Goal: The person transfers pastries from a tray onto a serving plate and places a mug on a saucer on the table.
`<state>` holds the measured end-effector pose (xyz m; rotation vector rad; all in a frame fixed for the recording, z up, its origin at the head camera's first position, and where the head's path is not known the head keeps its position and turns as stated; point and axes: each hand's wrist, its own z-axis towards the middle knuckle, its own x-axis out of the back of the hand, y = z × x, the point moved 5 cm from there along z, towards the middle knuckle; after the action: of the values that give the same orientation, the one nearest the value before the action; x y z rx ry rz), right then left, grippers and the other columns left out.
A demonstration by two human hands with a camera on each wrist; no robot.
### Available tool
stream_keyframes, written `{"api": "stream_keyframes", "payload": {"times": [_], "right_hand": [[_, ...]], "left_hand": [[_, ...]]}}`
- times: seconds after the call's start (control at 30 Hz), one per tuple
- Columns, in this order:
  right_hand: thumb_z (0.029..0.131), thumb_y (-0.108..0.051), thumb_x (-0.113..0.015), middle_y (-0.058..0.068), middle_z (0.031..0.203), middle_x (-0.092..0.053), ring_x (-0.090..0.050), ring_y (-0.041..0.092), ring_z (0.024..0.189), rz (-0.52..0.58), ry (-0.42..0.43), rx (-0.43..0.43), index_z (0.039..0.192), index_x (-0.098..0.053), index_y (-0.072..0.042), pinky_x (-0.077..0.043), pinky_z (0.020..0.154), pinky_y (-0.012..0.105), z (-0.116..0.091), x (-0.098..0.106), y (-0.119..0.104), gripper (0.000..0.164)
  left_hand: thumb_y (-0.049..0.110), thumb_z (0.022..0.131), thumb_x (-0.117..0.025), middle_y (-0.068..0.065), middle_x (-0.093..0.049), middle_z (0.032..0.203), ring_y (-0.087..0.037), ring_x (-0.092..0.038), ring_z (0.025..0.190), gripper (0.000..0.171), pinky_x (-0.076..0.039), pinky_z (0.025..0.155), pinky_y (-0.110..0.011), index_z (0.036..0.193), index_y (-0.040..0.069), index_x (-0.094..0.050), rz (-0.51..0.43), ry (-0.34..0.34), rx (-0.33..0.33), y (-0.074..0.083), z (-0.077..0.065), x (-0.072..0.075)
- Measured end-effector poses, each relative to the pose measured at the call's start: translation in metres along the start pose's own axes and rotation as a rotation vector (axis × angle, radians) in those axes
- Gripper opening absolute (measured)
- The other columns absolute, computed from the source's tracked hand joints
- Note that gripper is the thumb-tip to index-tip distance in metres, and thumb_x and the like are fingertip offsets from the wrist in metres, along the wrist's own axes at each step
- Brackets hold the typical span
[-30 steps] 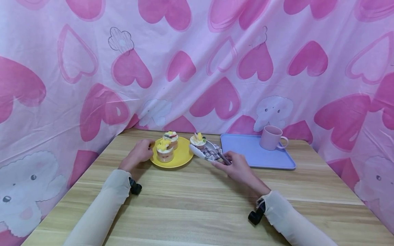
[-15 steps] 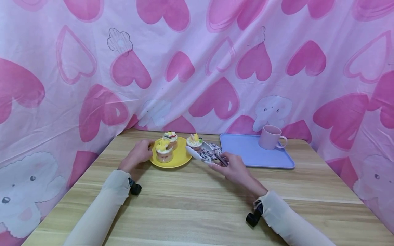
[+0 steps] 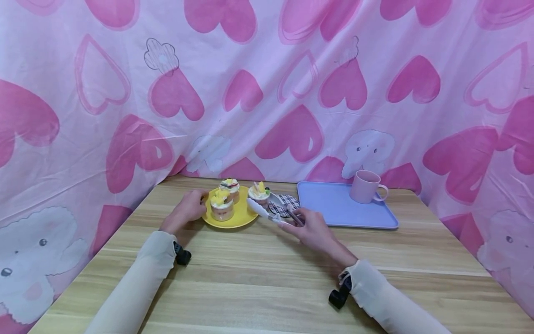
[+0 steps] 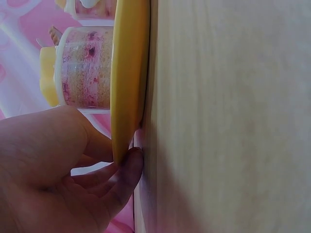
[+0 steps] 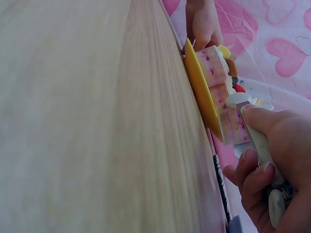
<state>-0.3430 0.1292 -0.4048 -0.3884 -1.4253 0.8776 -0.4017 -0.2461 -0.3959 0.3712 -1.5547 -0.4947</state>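
Note:
At the left edge of a yellow plate [image 3: 242, 218], my left hand [image 3: 189, 207] pinches the rim between thumb and fingers; the left wrist view shows this grip closely. Two clear cups of layered cake, a nearer one [image 3: 222, 211] and a farther one [image 3: 230, 186], stand on the plate, topped with cream and fruit. My right hand [image 3: 314, 230] holds silver tongs [image 5: 257, 138] with pale tips. Between the tong tips is a third cake cup [image 3: 259, 192], upright and overlapping the plate's right rim in the head view.
Beside the plate, a round black-and-white checked mat [image 3: 292, 201] lies partly behind the tongs. A blue tray [image 3: 327, 208] farther right bears a pink mug [image 3: 362, 189]. The wooden table [image 3: 250, 278] ends at a pink heart-print cloth [image 3: 288, 134] at the back.
The right hand has moved left with the tongs, carrying the third cake cup from over the checked mat to the plate's right rim. The left hand stays on the plate.

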Motion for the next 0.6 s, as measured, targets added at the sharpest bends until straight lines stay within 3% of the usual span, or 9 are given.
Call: {"api": "stream_keyframes", "payload": {"times": [0.17, 0.3, 0.6], "right_hand": [[0.089, -0.056, -0.084, 0.003, 0.093, -0.07, -0.061, 0.015, 0.072, -0.026, 0.031, 0.061, 0.134, -0.07, -0.008, -0.048, 0.061, 0.027, 0.003, -0.005, -0.002, 0.068], [0.09, -0.05, -0.086, 0.0, 0.087, -0.066, -0.055, 0.013, 0.072, -0.021, 0.04, 0.103, 0.128, -0.071, -0.006, -0.045, 0.059, 0.026, 0.005, -0.01, -0.006, 0.06], [0.091, -0.053, -0.083, 0.0, 0.082, -0.064, -0.054, 0.013, 0.071, -0.032, -0.006, 0.086, 0.124, -0.071, -0.009, -0.044, 0.059, 0.027, 0.01, -0.021, -0.014, 0.057]], "left_hand": [[-0.003, 0.098, -0.053, -0.033, -0.049, 0.16, -0.036, -0.057, 0.116, 0.061, -0.05, 0.085, -0.036, 0.158, -0.01, -0.045, -0.001, -0.004, -0.003, 0.0, 0.0, -0.001], [-0.003, 0.099, -0.053, -0.033, -0.05, 0.159, -0.036, -0.058, 0.114, 0.061, -0.05, 0.081, -0.033, 0.159, -0.01, -0.043, -0.009, -0.01, 0.006, 0.0, 0.0, -0.002], [-0.002, 0.098, -0.054, -0.033, -0.05, 0.159, -0.037, -0.057, 0.117, 0.062, -0.051, 0.085, -0.035, 0.159, -0.011, -0.043, 0.0, -0.015, 0.008, 0.002, -0.001, -0.001]]}}
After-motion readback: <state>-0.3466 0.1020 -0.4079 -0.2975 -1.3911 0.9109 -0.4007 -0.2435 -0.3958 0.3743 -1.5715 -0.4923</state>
